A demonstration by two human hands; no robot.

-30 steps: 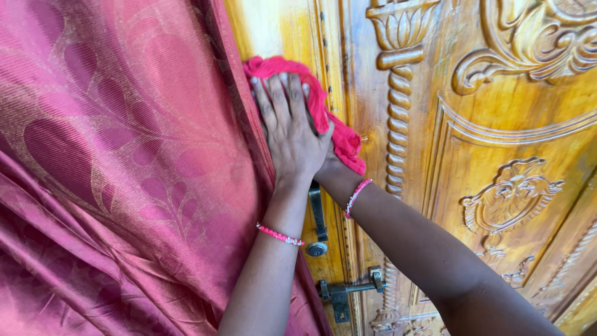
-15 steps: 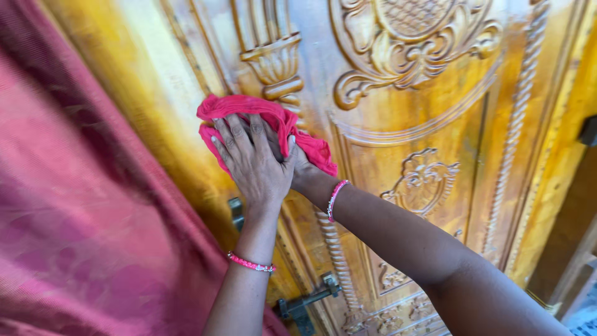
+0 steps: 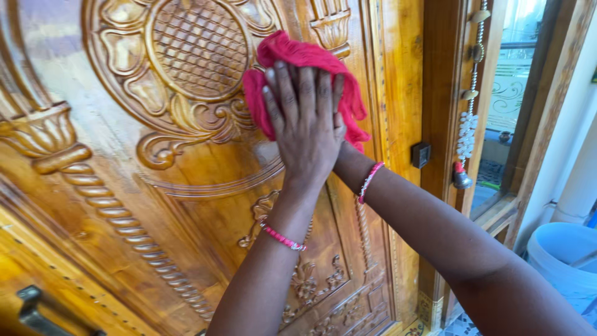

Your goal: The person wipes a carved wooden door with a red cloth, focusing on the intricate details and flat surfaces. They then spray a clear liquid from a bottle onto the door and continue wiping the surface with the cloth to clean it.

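A crumpled pink cloth (image 3: 298,62) is pressed flat-palmed by the left hand (image 3: 305,127) against the carved golden wooden door (image 3: 186,93); wiping is judged underway. The right hand is hidden beneath, its grip untellable; further carved relief appears next.

No packages, labels, signs or screens in view

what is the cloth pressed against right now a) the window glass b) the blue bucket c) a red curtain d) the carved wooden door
d: the left hand, laid over the right hand, presses the red cloth flat against the carved door, beside its round lattice carving; the blue bucket sits apart at the lower right.
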